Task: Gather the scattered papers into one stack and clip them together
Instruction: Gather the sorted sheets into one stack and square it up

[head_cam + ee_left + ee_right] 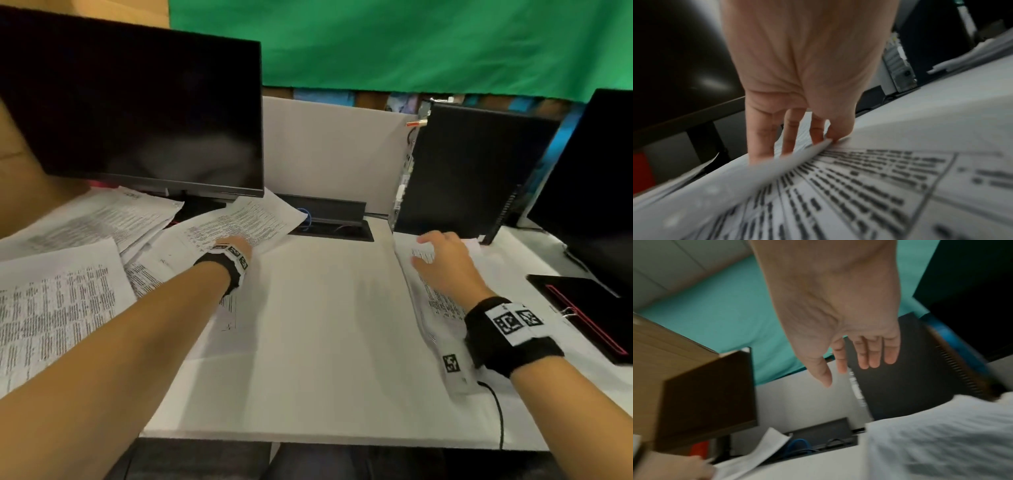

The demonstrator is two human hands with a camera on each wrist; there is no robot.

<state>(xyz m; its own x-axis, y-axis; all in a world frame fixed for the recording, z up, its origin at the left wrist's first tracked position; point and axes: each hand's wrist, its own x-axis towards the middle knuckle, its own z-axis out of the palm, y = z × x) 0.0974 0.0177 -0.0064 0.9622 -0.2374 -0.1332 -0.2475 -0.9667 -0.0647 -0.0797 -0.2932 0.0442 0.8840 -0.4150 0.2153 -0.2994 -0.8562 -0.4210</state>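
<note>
Printed papers lie scattered on the left of the white desk [325, 325]: a loose pile [85, 222] under the monitor and a big sheet [51, 301] at the near left. My left hand [236, 248] reaches onto a printed sheet [253, 219] by the monitor foot. In the left wrist view that hand [818, 138] pinches the sheet's [859, 178] raised edge, thumb on top, fingers behind. A second paper stack [435, 301] lies on the right. My right hand [435, 253] hovers over its far end with fingers spread and holds nothing [849, 369]. A small metal clip [568, 312] lies at the right.
A dark monitor [137, 113] stands over the left papers. A black computer tower [472, 171] and a second screen [599, 171] stand at the back right. A black laptop with red trim [589, 308] lies far right. A cable slot [329, 226] and black cable [498, 411] are nearby.
</note>
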